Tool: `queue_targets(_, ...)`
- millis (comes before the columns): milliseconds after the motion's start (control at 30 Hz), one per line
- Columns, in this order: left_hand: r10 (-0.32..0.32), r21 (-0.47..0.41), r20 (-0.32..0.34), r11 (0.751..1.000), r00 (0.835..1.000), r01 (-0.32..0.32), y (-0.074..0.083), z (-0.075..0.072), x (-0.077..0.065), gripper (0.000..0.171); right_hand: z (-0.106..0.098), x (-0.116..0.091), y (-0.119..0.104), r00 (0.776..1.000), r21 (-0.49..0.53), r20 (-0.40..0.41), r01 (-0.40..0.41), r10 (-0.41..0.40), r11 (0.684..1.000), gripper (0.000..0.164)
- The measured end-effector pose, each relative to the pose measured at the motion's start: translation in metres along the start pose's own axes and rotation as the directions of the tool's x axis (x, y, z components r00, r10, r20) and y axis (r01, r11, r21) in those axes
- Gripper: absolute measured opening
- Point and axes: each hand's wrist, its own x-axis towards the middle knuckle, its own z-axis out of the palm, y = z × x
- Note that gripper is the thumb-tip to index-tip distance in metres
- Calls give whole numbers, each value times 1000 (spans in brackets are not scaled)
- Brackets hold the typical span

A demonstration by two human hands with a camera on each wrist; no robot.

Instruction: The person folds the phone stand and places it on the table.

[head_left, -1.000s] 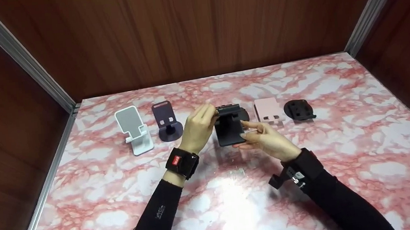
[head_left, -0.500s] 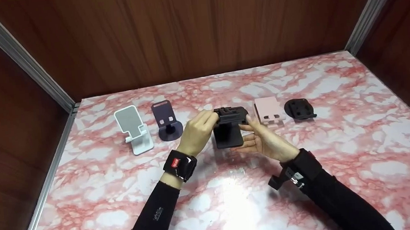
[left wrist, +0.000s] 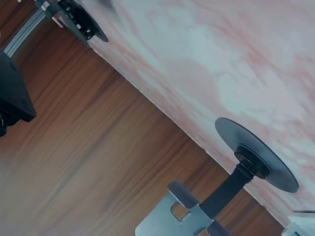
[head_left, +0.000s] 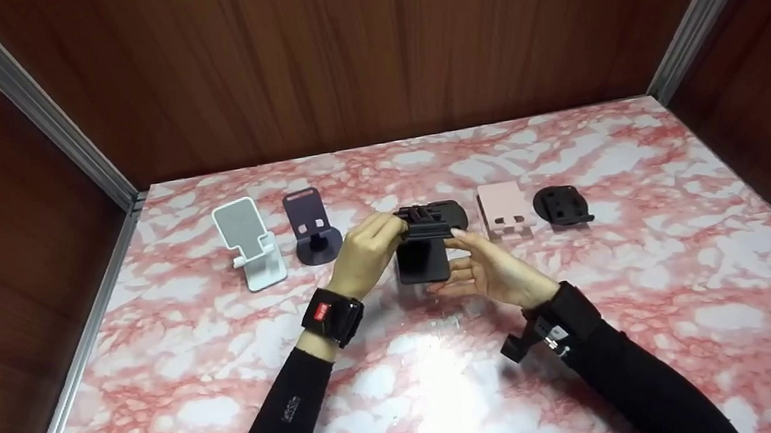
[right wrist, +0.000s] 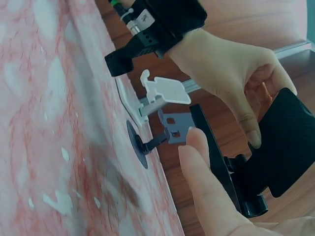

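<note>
Over the pink-and-white table, my right hand holds a black stand by its right side (some fingers reach beneath), while my left hand pinches its opposite side. Beyond, left to right, stand a white holder, a purple holder, a pink holder and a round-based dark holder; a wooden panel rises behind.

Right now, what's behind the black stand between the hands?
Part of a dark rounded thing shows in the head view; the held black stand covers the rest, hiding its full shape.
</note>
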Motion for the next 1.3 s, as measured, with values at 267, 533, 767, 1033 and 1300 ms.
queue_targets(267,-429,-476,218,737,876,480,2,-14,-7,61,-2,-3,-3,999,26,39,31,-32,999,63)
queue_targets(533,-621,-379,634,270,461,885,20,-26,-12,85,-4,-2,-3,998,-16,47,49,-48,999,42)
queue_targets(767,-535,-468,748,-3,394,884,26,-24,-11,71,-5,-3,-3,997,-34,34,65,-64,997,38)
queue_targets(1033,-527,-487,750,-33,399,873,25,-21,-14,56,-4,-2,-3,997,-32,40,66,-65,997,41)
queue_targets(1300,-519,-508,757,-85,398,857,24,-19,-16,52,-5,-1,-2,998,-37,31,58,-56,998,38)
